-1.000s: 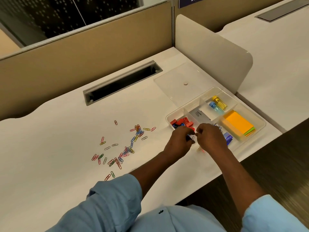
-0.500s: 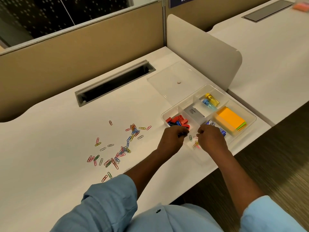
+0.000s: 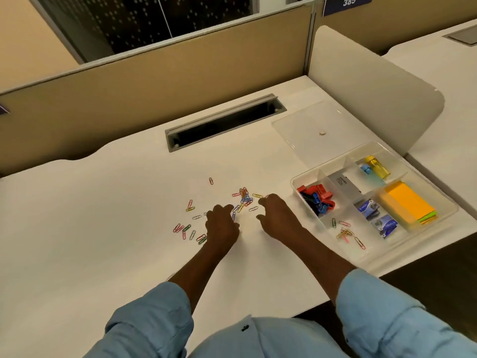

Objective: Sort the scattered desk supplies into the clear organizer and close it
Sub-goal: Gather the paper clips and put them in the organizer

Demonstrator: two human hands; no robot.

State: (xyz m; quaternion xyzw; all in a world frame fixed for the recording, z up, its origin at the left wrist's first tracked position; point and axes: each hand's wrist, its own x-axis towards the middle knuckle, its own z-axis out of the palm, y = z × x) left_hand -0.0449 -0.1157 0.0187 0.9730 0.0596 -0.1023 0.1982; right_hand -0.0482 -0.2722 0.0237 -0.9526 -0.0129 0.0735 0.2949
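Note:
Coloured paper clips (image 3: pixel 242 198) lie scattered on the white desk (image 3: pixel 103 215). My left hand (image 3: pixel 222 223) rests among them, fingers curled down onto the clips. My right hand (image 3: pixel 276 215) is beside it, fingers spread over the right end of the pile. The clear organizer (image 3: pixel 438 218) stands open at the right, holding red and blue binder clips (image 3: pixel 318 198), staple boxes (image 3: pixel 376 215), orange sticky notes (image 3: pixel 407 202), small vials (image 3: pixel 375 167), a grey box (image 3: pixel 344 183) and a few paper clips (image 3: pixel 346 232). Its clear lid (image 3: pixel 309 130) lies flat behind it.
A grey cable slot (image 3: pixel 224 122) is sunk into the desk behind the clips. A beige partition (image 3: pixel 154 81) runs along the back and a white curved divider (image 3: pixel 374 99) stands at the right. The desk's front edge drops off just below the organizer.
Both hands have left the organizer's front compartment and moved left to the scattered paper clips. Some clips now lie in that compartment. The camera view shifted left.

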